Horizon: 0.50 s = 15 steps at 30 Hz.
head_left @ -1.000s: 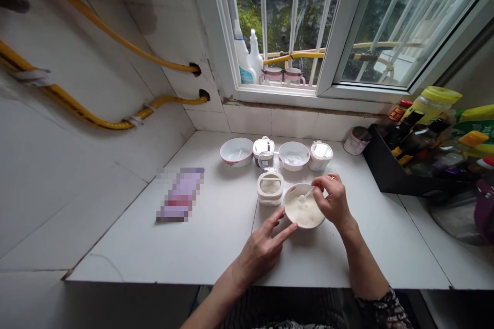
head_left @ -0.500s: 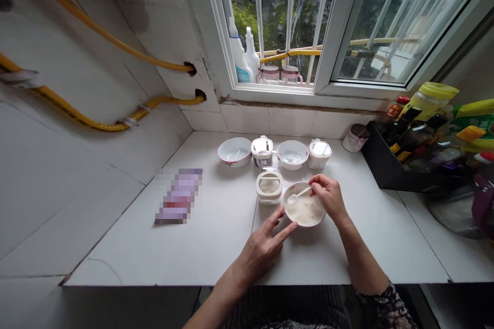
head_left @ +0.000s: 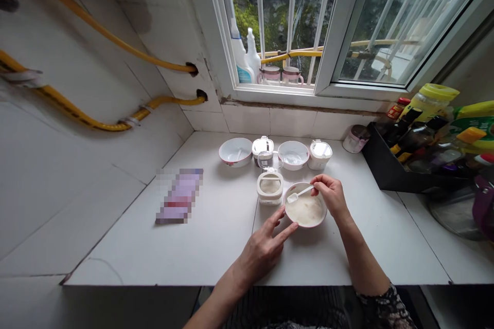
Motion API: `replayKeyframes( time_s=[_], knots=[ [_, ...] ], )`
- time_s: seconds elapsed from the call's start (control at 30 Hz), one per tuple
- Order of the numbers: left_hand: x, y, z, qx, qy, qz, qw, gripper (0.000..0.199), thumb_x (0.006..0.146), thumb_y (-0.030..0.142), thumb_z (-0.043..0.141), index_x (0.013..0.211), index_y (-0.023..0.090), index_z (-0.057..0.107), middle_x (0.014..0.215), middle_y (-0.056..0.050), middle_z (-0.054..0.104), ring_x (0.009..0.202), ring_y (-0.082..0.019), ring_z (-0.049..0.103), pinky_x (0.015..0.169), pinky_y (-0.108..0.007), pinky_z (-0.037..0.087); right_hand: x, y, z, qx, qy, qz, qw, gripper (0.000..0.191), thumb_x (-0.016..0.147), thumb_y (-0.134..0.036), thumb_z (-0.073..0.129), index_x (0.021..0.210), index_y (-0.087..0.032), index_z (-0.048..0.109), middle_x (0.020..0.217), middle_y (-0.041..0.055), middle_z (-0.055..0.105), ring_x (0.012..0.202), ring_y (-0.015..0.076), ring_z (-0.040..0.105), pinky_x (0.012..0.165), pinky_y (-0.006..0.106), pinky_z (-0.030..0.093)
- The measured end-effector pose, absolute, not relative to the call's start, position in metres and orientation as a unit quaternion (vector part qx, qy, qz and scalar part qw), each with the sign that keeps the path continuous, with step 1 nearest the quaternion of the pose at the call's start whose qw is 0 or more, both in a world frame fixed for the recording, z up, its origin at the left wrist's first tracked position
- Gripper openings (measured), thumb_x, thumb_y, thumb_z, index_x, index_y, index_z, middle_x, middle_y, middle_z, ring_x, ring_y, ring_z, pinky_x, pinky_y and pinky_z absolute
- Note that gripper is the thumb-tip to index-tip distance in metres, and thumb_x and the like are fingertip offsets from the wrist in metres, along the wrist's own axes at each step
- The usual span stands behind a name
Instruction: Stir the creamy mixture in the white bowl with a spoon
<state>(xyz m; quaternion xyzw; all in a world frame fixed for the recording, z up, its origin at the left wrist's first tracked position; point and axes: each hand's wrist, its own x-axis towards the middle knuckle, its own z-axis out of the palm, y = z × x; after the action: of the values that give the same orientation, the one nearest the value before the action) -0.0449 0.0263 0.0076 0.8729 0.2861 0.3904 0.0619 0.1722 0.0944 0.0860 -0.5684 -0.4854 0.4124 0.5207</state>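
A small white spoon (head_left: 299,195) is pinched in my right hand (head_left: 330,196), its scoop over the far left part of a bowl (head_left: 312,225) of pale, off-white contents. Against the near left side of that bowl rest the fingertips of my left hand (head_left: 266,244), its fingers spread. Just left of the bowl stands a white seasoning jar (head_left: 269,196) with its clear lid (head_left: 275,160) flipped up, and pale contents show inside.
Along the back stand a white bowl (head_left: 235,153) with a spoon in it, a lidded jar (head_left: 263,145), another bowl (head_left: 293,163) and a second lidded jar (head_left: 320,156). A black box (head_left: 380,169) of bottles sits at right. A blurred purple item (head_left: 179,198) lies at left.
The spoon's scoop has shifted very slightly within the bowl. Both hands keep nearly the same positions, and the whole view has moved a little.
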Motion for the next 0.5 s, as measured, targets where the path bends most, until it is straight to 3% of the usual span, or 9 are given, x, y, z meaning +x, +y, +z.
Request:
replayKeyframes(
  time_s=[0.3,0.5],
  knots=[
    [-0.044,0.027,0.006,0.873,0.285,0.392,0.060,0.066,0.081,-0.007,0.040,0.139,0.021,0.051,0.159,-0.013,0.024,0.130,-0.025,0.052,0.098,-0.037,0.057,0.172,0.098,0.087,-0.549,-0.471,0.418,0.549,0.010,0.064,-0.028,0.060,0.064,-0.019,0.064,0.047,-0.0022,0.060,0.050,0.0139,0.054,0.059,0.028,0.046],
    [-0.043,0.028,0.004,0.870,0.286,0.399,0.050,0.068,0.081,-0.006,0.040,0.143,0.022,0.047,0.160,-0.012,0.023,0.129,-0.025,0.053,0.094,-0.037,0.059,0.149,0.094,0.089,-0.495,-0.535,0.352,0.587,0.013,0.082,-0.032,0.059,0.082,-0.021,0.064,0.066,0.0017,0.070,0.063,0.0185,0.066,0.067,0.033,0.051]
  ],
)
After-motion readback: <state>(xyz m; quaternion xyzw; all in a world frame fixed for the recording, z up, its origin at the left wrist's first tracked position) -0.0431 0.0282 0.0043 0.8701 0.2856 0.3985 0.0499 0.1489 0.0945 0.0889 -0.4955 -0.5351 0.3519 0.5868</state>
